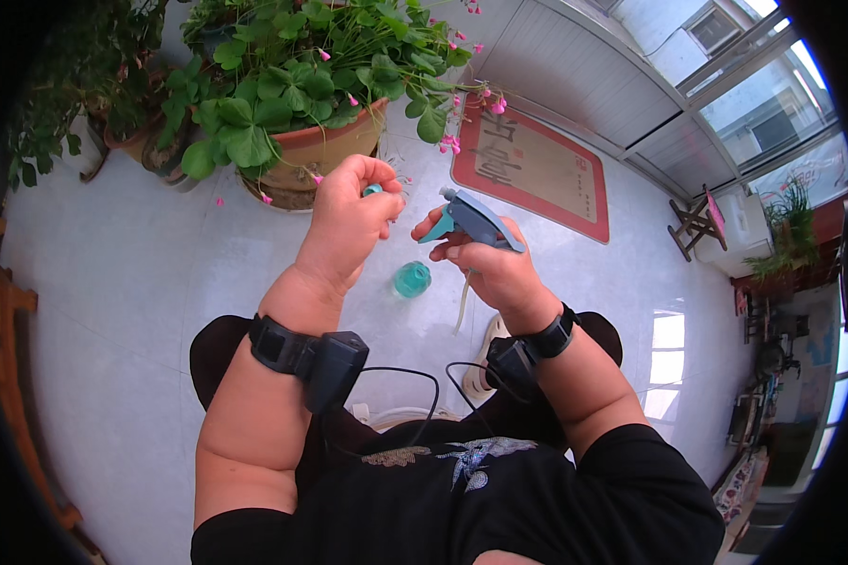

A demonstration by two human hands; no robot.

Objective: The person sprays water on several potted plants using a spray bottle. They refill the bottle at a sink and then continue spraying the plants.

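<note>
My left hand point(357, 212) is raised beside the potted plant, its fingers curled round a small teal piece point(372, 189), perhaps a nozzle cap, mostly hidden by the fingers. In my right hand point(491, 265) is a grey spray-bottle trigger head point(477, 220) with a teal trigger point(438, 228); its thin dip tube point(461, 305) hangs down below the palm. Between and below both hands, a translucent teal bottle point(413, 280) stands on the tiled floor with its neck uncovered.
A large clay flowerpot point(332, 145) with leafy plants and pink flowers point(499, 104) stands ahead. A red-bordered mat point(537, 166) lies by the panelled wall. Further right is a folding stool point(699, 219); wooden furniture point(14, 339) lines the far left. A light-coloured shoe point(484, 360) shows below my right hand.
</note>
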